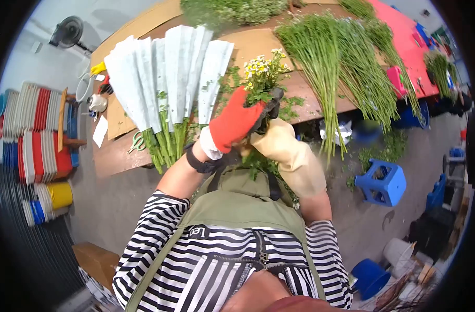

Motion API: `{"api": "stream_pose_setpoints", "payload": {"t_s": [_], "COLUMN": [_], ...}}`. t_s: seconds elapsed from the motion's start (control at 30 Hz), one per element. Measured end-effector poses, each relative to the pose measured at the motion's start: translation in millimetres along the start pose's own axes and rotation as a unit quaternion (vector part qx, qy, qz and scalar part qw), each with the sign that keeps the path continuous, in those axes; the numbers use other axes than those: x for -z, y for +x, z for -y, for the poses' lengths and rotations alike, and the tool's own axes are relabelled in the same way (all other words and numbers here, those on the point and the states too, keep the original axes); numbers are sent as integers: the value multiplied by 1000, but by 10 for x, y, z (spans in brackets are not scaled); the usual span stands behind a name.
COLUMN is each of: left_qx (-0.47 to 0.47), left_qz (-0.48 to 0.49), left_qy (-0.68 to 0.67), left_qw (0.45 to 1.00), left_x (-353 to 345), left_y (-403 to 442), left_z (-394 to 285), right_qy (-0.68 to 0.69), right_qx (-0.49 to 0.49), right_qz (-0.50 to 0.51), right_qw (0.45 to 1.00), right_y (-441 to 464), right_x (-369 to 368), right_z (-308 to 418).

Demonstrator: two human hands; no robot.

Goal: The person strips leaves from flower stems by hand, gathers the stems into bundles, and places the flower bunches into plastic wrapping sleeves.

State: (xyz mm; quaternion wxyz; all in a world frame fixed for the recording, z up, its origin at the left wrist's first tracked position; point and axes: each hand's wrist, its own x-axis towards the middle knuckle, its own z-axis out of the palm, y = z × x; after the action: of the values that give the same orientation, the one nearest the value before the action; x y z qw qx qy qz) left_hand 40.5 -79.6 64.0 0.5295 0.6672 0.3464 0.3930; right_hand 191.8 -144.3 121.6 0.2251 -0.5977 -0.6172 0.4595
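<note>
Above the table's front edge, both my hands are closed round a small bunch of white daisy-like flowers point(263, 70) with yellow centres, heads pointing up and away from me. My left hand point(235, 119) wears a red glove and wraps the bunch from the left. On the other side my right hand point(270, 110), in a dark glove with a long beige cuff, grips the stems just below the heads. Leaves point(255, 162) hang beneath my hands, against the green apron point(242, 208). My fingertips are partly hidden by foliage.
Several bunches in pale paper sleeves point(144, 78) lie on the table's left, near green-handled scissors point(137, 142). Long-stemmed bunches point(320, 67) overhang the right edge. A blue stool point(381, 182) stands on the floor at right. Stacked crates point(45, 156) are at left.
</note>
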Motion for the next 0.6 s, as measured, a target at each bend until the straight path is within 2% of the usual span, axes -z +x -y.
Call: {"api": "stream_pose_setpoints", "payload": {"t_s": [0.07, 0.1, 0.13, 0.17, 0.27, 0.3, 0.33, 0.4, 0.47, 0.57, 0.6], "left_qx": [92, 10, -108, -75, -74, -48, -27, -59, -51, -38, -83], "left_qz": [-55, -81, -188, -129, -139, -161, -187, -227, -255, -287, -269], "left_qy": [-95, -9, 20, -193, -272, -240, -207, -224, -275, -381, -362], "left_qw": [990, 997, 976, 970, 949, 956, 960, 946, 926, 878, 889], "left_x": [-21, -40, -106, 35, 356, 376, 359, 231, 184, 170, 173], "left_y": [-80, -129, -150, -63, 91, 57, 45, 45, 26, -18, -27], "left_z": [-65, -116, -111, -115, -380, -428, -455, -329, -344, -393, -262], "right_qy": [56, -49, 17, 29, 10, -2, 55, 174, 45, -9, -8], "right_qx": [-52, -16, -26, -9, -1, -6, 9, 28, 107, 139, 142], "right_qz": [15, -27, 22, 16, 5, 1, -37, -106, -170, -176, -184], "right_qw": [997, 998, 999, 999, 1000, 1000, 998, 979, 979, 975, 973], "right_y": [9, -37, 37, 54, 89, 106, 166, 183, 216, 155, 153], "right_x": [-68, -72, -130, -182, -373, -477, -587, -824, -890, -814, -811], "right_z": [7, 75, -106, -232, -621, -793, -1018, -1477, -1716, -1716, -1715]}}
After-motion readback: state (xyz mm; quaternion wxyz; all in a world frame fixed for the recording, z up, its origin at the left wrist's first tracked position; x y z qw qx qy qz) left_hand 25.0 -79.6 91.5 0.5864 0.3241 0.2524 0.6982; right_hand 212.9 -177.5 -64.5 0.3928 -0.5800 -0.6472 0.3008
